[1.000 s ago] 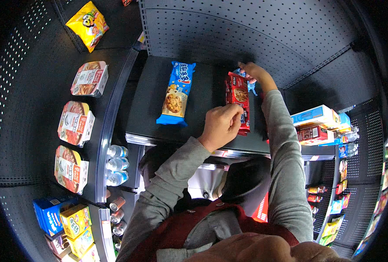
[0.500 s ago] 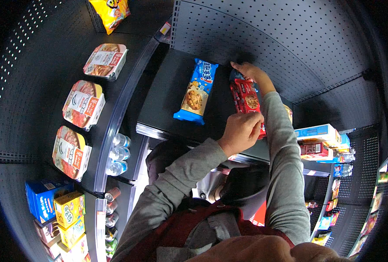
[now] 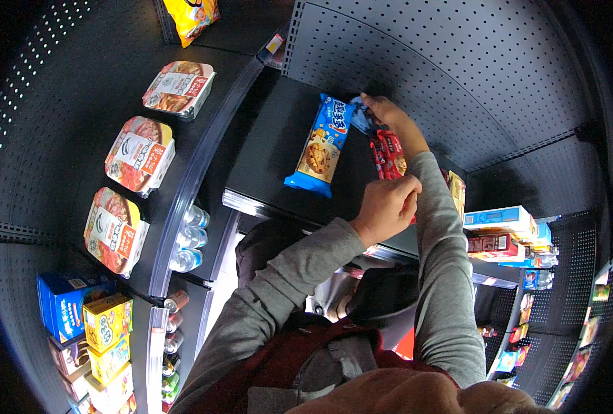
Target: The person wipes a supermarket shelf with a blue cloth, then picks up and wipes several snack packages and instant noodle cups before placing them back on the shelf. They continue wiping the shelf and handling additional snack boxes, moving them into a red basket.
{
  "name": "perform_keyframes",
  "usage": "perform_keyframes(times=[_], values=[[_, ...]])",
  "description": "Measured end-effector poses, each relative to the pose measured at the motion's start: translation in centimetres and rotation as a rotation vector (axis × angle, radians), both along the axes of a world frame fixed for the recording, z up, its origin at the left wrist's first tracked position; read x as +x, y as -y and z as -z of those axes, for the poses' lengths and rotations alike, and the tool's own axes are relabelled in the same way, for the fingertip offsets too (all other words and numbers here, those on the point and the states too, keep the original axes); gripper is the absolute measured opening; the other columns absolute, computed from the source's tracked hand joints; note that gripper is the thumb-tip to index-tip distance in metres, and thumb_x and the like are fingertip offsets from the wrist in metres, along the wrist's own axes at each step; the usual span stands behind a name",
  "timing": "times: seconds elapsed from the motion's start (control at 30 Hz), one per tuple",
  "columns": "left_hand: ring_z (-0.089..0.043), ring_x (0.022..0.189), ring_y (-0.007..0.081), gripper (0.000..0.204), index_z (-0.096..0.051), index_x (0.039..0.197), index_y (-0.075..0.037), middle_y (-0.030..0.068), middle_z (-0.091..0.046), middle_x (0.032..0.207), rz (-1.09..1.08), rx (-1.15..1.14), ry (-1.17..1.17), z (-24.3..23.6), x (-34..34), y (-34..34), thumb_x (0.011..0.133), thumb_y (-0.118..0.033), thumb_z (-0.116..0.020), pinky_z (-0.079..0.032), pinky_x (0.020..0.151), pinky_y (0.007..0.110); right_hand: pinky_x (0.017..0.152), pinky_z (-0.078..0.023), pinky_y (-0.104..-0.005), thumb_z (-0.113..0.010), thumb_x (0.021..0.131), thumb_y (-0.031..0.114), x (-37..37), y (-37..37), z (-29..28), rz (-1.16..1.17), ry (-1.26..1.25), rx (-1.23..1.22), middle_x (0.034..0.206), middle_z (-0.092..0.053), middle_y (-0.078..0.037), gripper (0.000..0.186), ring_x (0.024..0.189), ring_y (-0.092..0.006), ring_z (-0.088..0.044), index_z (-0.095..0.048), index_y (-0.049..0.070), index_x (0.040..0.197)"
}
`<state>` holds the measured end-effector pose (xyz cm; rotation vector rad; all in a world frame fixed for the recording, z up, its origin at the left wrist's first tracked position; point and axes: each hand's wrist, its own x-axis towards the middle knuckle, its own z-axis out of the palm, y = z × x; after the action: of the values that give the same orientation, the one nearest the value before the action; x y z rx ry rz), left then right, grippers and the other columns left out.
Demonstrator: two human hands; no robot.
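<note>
A blue cookie pack (image 3: pixel 318 145) lies on the dark shelf (image 3: pixel 265 127) in front of me. To its right is a red cookie pack (image 3: pixel 389 156), partly hidden by my hands. My left hand (image 3: pixel 388 207), fingers curled, grips the near end of the red pack. My right hand (image 3: pixel 391 117) is closed on a second, crumpled-looking blue pack (image 3: pixel 359 114) at the back of the shelf, just beyond the red one; much of that pack is hidden.
A perforated back panel (image 3: pixel 430 55) rises behind. At left are food trays (image 3: pixel 135 153), a yellow bag (image 3: pixel 190 17), bottles (image 3: pixel 188 259) and stacked boxes (image 3: pixel 72 307). At right, boxes (image 3: pixel 492 245) and other goods stand on shelves.
My right hand has drawn the far blue pack leftward, toward the other blue pack. My left hand has shifted right with the red pack's near end. The whole view has shifted.
</note>
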<state>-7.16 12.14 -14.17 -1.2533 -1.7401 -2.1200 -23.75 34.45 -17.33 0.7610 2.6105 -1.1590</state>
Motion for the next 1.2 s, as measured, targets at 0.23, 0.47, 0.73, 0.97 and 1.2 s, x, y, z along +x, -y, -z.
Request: perform_keyframes(times=[0.23, 0.47, 0.73, 0.97, 1.2], values=[[-0.061, 0.057, 0.02, 0.01, -0.063, 0.094, -0.006, 0.007, -0.061, 0.071, -0.034, 0.057, 0.002, -0.4, -0.2, 0.4, 0.086, 0.0, -0.066, -0.047, 0.053, 0.034, 0.113, -0.037, -0.0499, -0.044, 0.093, 0.078, -0.7, 2.0, -0.9, -0.056, -0.08, -0.238, 0.151, -0.044, -0.028, 0.097, 0.141, -0.038, -0.043, -0.046, -0.001, 0.148], [-0.062, 0.059, 0.0197, 0.012, -0.064, 0.096, -0.004, 0.0077, -0.061, 0.072, -0.109, 0.182, 0.074, -1.0, -0.9, 1.4, 0.086, 0.002, -0.066, -0.048, 0.056, 0.032, 0.118, -0.03, -0.0494, -0.045, 0.087, 0.084, -2.9, 5.1, -1.0, -0.113, -0.103, -0.225, 0.153, -0.043, -0.026, 0.103, 0.144, -0.0372, -0.037, -0.05, 0.001, 0.147], [-0.064, 0.061, 0.0229, 0.011, -0.064, 0.094, -0.003, 0.01, -0.065, 0.077, -0.118, 0.262, 0.124, -2.2, -1.2, 2.6, 0.085, 0.0, -0.067, -0.049, 0.056, 0.033, 0.114, -0.037, -0.0458, -0.056, 0.085, 0.079, -6.3, 9.9, -3.4, -0.369, 0.049, 0.17, 0.138, -0.06, -0.023, 0.096, 0.13, -0.0349, -0.055, -0.058, 0.001, 0.141], [-0.062, 0.059, 0.0223, 0.013, -0.063, 0.097, -0.004, 0.009, -0.063, 0.075, -0.19, 0.336, 0.072, -2.7, -1.4, 3.2, 0.085, 0.001, -0.066, -0.048, 0.056, 0.033, 0.111, -0.04, -0.0426, -0.058, 0.091, 0.067, -7.9, 14.5, -2.4, -0.632, 0.051, 0.291, 0.137, -0.062, -0.021, 0.078, 0.13, -0.0334, -0.056, -0.061, 0.007, 0.139], [-0.055, 0.055, 0.0213, 0.016, -0.063, 0.098, -0.005, 0.0067, -0.058, 0.07, -0.213, 0.328, 0.091, -2.5, -1.8, 3.5, 0.084, 0.002, -0.066, -0.042, 0.054, 0.036, 0.097, -0.052, -0.0459, -0.064, 0.093, 0.048, -6.4, 20.5, -1.9, -0.926, -0.001, 0.79, 0.116, -0.071, -0.021, 0.054, 0.107, -0.0363, -0.069, -0.069, 0.004, 0.124]])
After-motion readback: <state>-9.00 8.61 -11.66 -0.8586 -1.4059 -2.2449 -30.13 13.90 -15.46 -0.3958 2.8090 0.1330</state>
